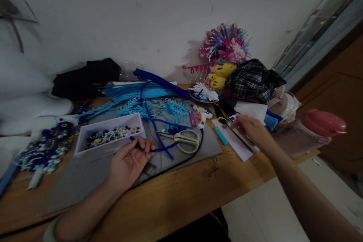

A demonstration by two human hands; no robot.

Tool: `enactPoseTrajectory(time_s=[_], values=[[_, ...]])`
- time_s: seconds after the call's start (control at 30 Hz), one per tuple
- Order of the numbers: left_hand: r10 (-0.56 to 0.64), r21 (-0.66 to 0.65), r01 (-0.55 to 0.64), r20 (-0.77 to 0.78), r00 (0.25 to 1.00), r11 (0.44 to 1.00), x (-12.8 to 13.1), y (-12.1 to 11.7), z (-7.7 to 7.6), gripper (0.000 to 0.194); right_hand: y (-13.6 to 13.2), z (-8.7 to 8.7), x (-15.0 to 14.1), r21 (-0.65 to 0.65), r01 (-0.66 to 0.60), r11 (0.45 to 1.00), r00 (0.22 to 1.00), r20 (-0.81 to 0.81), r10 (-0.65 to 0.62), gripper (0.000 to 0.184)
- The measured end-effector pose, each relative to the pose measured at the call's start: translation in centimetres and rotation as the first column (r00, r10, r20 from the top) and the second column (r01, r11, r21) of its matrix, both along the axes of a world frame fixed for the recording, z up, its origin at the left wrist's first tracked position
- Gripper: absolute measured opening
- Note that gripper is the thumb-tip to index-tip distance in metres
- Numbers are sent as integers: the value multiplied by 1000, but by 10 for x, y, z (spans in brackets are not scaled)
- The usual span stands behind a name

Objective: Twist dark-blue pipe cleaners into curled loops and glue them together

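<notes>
My left hand (129, 164) is palm up above the grey mat, its curled fingers holding a dark blue pipe cleaner (167, 148). The free end of that pipe cleaner reaches over to the scissors (185, 140), which lie with blades pointing left. Just behind the hand is a white box (110, 133) of mixed beads. My right hand (249, 126) is at a phone (233, 117) with a lit screen; its fingers are blurred, and whether they touch the phone I cannot tell. More dark blue pipe cleaners (159, 136) lie loose between the box and the scissors.
A glue gun (202, 119) rests on the mat (211, 145), its black cord curving toward me. Light blue branch-like pieces (172, 109) and bundled pipe cleaners (133, 90) lie behind. Beaded ornaments (47, 151) are at left; a pink-lidded bottle (304, 132) lies at right.
</notes>
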State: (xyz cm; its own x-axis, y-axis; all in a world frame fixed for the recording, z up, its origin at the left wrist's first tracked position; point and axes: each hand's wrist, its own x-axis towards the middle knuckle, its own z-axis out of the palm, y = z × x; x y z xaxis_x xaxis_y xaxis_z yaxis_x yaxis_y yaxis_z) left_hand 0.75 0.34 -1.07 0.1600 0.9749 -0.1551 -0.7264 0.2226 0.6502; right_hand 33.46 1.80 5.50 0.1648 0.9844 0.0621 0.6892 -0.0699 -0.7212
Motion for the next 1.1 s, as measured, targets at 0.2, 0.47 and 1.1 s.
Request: enactPoseTrajectory(time_s=[0.2, 0.47, 1.1], values=[[-83, 98, 92, -91, 992, 991, 7, -12, 4, 17, -12, -32, -101, -182, -526, 831, 724, -608, 325, 30], [83, 111, -56, -258, 963, 992, 13, -10, 1, 8, 24, -39, -135, -77, -370, 926, 535, -833, 145, 23], [-54, -65, 21, -564, 824, 998, 18, -4, -4, 14, 29, -51, -122, -22, -269, 963, 759, -620, 198, 20]])
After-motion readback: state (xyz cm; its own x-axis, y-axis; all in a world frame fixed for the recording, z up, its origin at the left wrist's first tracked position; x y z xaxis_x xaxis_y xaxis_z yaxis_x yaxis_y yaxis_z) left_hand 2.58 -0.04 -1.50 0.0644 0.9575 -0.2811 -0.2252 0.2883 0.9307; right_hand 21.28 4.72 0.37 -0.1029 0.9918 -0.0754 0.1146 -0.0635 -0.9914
